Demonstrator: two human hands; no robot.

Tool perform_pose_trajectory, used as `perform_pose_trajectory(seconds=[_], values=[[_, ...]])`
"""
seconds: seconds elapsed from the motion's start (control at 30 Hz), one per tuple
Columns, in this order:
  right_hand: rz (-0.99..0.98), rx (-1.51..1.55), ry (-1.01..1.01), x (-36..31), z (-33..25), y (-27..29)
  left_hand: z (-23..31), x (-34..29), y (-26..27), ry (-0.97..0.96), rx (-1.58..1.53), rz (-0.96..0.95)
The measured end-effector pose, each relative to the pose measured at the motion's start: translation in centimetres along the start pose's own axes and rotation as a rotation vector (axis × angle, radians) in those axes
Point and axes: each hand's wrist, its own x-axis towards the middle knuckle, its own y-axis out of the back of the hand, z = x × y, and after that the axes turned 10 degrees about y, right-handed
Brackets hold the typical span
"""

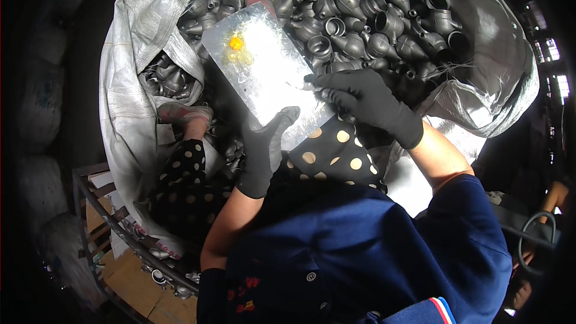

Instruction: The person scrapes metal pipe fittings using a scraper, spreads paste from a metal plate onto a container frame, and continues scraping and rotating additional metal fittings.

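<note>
A translucent white board (258, 78) lies tilted in front of me, its middle glaring white, with a small yellow patch (236, 43) near its far left corner. My left hand (264, 144), in a dark grey glove, grips the board's near left edge, thumb on top and the other fingers hidden underneath. Over the board's right edge, my right hand (366, 99), gloved alike, is closed with its fingertips pinched together. A small dark, shiny thing (324, 93) shows at those fingertips; glare and the glove hide its kind.
Beyond the board, a large white woven sack (129, 54) holds many dark grey metal fittings (348, 3) with round bodies and short necks. More fittings show through a gap at left. A metal rail (120, 228) and cardboard (135, 282) are at lower left. Another person's arm (555, 198) appears far right.
</note>
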Motion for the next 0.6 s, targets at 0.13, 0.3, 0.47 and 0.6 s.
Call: perform_pose_trajectory(seconds=[0.13, 0.3, 0.47, 0.6], values=[[0.101, 0.285, -0.319, -2.4, -1.3, 0.7, 0.1, 0.1, 0.1, 0.085, 0.031, 0.063], [0.160, 0.372, -0.510, -5.5, -2.6, -1.4, 0.3, -0.1, -0.1, 0.040, 0.037, 0.009], [0.235, 0.287, -0.436, -6.2, -3.0, -3.4, 0.7, -0.3, -0.4, 0.014, 0.082, 0.094], [0.191, 0.161, -0.364, -4.5, -4.8, -3.7, 1.6, -0.8, -0.9, 0.039, 0.048, 0.033]])
